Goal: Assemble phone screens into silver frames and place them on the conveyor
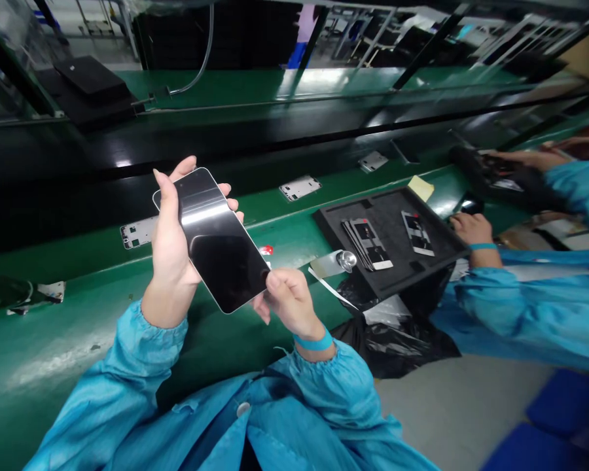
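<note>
A smartphone [226, 248] with a dark, glossy screen and a thin silver edge is tilted above the green bench. My left hand [169, 229] grips it from behind and along its left edge, the thumb near the upper corner and fingertips showing past the right edge. At its lower right corner, the thumb and fingers of my right hand [292, 297] pinch the rim. Behind my left hand a light metal phone frame [140, 233] lies partly hidden. Another phone frame [300, 188] rests further right. A small red piece [266, 250] lies beyond my right hand.
A black foam tray [397, 229] holds several phone parts. Before it lie a plate with a round metal piece [346, 261] and a black plastic bag [402, 343]. A co-worker's hand [472, 230] rests at the tray's right. A dark conveyor belt [78, 196] runs behind.
</note>
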